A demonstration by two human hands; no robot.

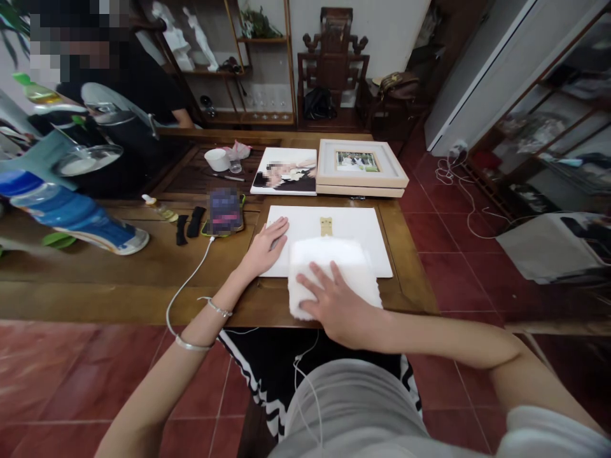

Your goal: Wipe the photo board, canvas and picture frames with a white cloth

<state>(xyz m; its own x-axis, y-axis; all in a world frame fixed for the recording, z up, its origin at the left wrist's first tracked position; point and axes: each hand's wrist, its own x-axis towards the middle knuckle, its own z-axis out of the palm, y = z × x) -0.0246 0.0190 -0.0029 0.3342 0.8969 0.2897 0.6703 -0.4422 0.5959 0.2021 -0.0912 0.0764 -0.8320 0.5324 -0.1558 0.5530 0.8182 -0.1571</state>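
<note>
From my remote seat I watch through the head camera, taking the white board [305, 224] as the centre of a clock face; it lies flat on a wooden bench [119, 286], close to the near edge. A small tan piece [326, 226] sits on it toward twelve o'clock. My left hand [268, 248] rests palm down at nine o'clock on the board's edge, relaxed and gripping nothing. My right hand [337, 305] is at six o'clock, palm down with fingers spread over a fluffy white cloth [356, 267], not clenched; the cloth covers the board's near middle and overhangs onto the bench. At eleven o'clock, just beyond the board, lies a photo panel [285, 172]; touching or just beside it, at one o'clock, is a pale picture frame [329, 159] stacked on another. Between nine and ten o'clock lie a phone [224, 213] with a white cable [184, 286], two black strips [195, 221] and a small dropper bottle [165, 210]. Farther out at nine, a large blue-wrapped bottle [81, 210] leans. A white cup [217, 159] stands at ten, and well beyond it is a person in black [143, 79].
</note>
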